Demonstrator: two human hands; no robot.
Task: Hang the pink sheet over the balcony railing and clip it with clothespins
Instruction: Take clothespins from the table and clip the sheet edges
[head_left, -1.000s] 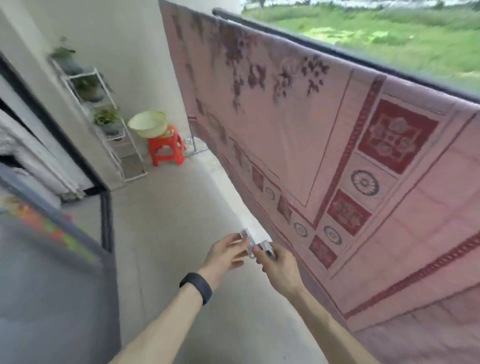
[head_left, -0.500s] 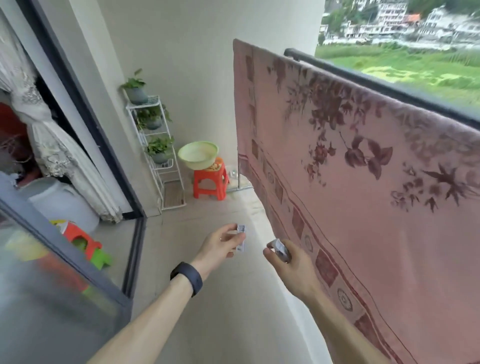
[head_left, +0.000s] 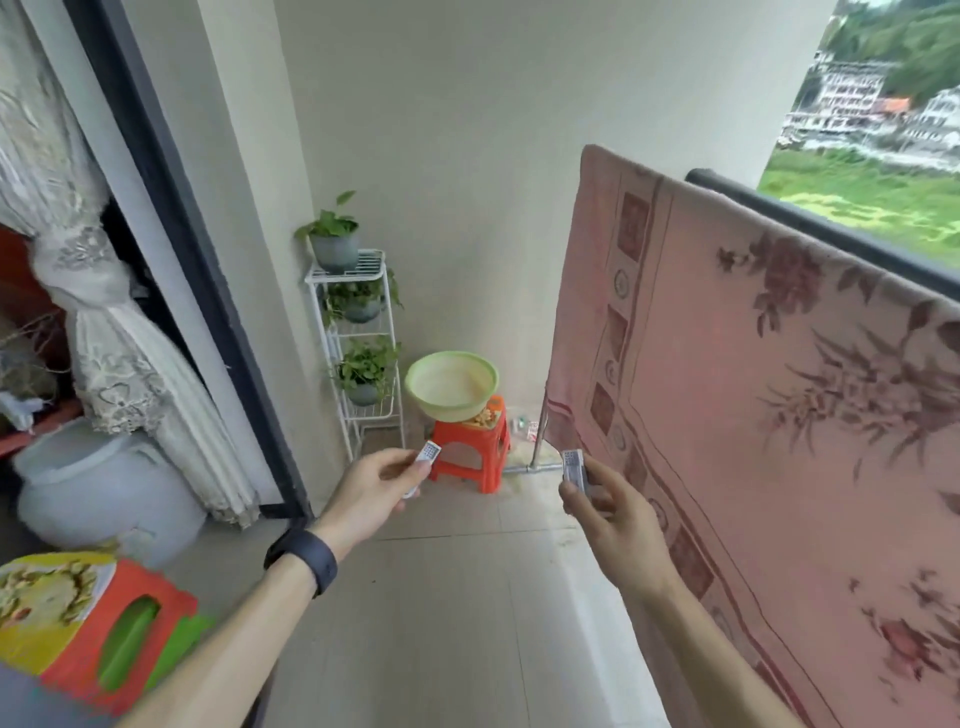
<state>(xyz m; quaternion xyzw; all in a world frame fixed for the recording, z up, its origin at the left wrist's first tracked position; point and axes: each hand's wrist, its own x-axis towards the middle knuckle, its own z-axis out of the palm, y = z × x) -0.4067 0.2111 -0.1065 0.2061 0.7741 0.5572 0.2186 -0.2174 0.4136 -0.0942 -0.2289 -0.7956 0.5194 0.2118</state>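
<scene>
Sheet (head_left: 753, 415) edge beside right hand (head_left: 618, 519) pinching clothespin (head_left: 574, 467).

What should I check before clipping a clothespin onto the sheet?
1. The pink sheet is draped over the railing: ok.
2. The left hand pinches the left clothespin: ok.
3. The right hand holds the right clothespin: ok.
4. Hands raised to the rail: not ok, both are low, beside the sheet's hanging part.
5. Pins on the sheet's top edge: not ok, none visible.
6. Sheet's outer side hangs evenly: cannot tell, hidden.
</scene>
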